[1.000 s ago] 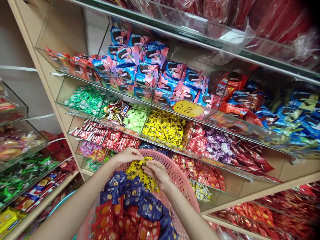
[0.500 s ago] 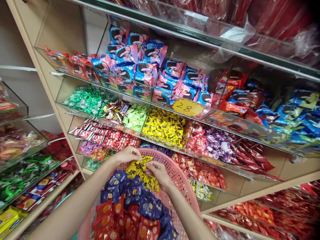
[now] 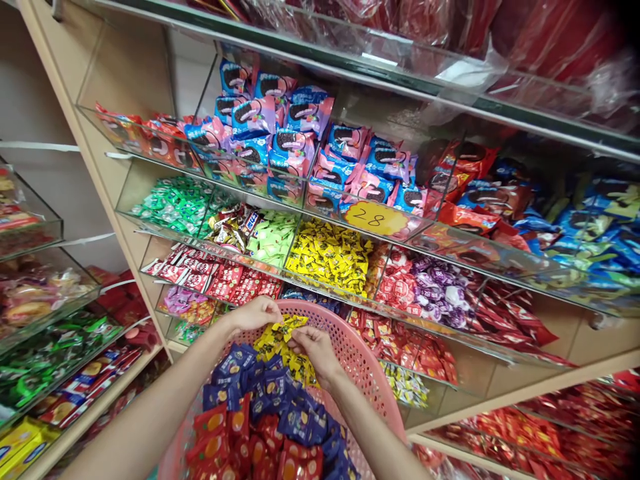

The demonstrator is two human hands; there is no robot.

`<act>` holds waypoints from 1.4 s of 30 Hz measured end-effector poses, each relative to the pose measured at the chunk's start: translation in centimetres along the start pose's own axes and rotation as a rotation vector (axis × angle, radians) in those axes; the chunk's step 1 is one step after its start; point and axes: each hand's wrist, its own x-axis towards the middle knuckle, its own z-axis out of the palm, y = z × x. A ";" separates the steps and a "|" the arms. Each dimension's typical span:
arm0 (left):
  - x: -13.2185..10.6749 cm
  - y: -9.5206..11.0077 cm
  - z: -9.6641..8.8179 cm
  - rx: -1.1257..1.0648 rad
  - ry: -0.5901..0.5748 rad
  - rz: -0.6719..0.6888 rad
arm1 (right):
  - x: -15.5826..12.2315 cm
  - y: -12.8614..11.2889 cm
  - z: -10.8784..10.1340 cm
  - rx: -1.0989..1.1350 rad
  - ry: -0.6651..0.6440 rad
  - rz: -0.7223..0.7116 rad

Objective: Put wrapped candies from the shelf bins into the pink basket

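Observation:
Over the far side of a pink perforated basket [image 3: 383, 363], my left hand [image 3: 254, 312] and my right hand [image 3: 317, 350] are close together, fingers pinched. A yellow-wrapped candy [image 3: 291, 325] lies between their fingertips, and both hands seem to grip it at its edges. Below my fingers sits a heap of yellow candies [image 3: 295, 365] in the basket. Nearer to me in the same basket are dark blue packets [image 3: 270, 387] and, closest, red packets with an orange picture [image 3: 215, 430]. My fingertips partly cover the yellow candies.
Slanted clear shelves hold sweets: yellow candies [image 3: 327, 259] right behind the basket, green candies [image 3: 173, 205] to the left, purple candies [image 3: 440, 287] to the right. Blue-and-pink cookie packs [image 3: 250, 120] stand above, near a yellow "28" tag [image 3: 370, 217]. Another shelf unit [image 3: 45, 267] stands left.
The view has shifted slightly, so shelves and basket appear a little lower and to the right. My hands keep nearly the same pinch over the yellow candies.

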 end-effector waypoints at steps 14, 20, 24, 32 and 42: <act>0.3 -0.4 -0.5 0.113 -0.103 0.063 | 0.3 -0.2 1.1 -0.010 -0.125 -0.040; 0.1 0.5 -0.5 0.110 -0.091 0.031 | 0.4 -0.2 1.1 0.123 -0.069 0.037; 0.1 0.6 -0.5 0.135 -0.098 0.019 | 0.5 -0.2 0.7 0.208 -0.047 0.081; 0.0 0.6 -0.6 0.090 -0.110 0.041 | 0.1 -0.5 0.7 0.216 -0.085 0.145; -0.1 0.9 -0.7 0.108 -0.095 0.041 | -0.4 0.0 -0.1 0.177 -0.207 0.206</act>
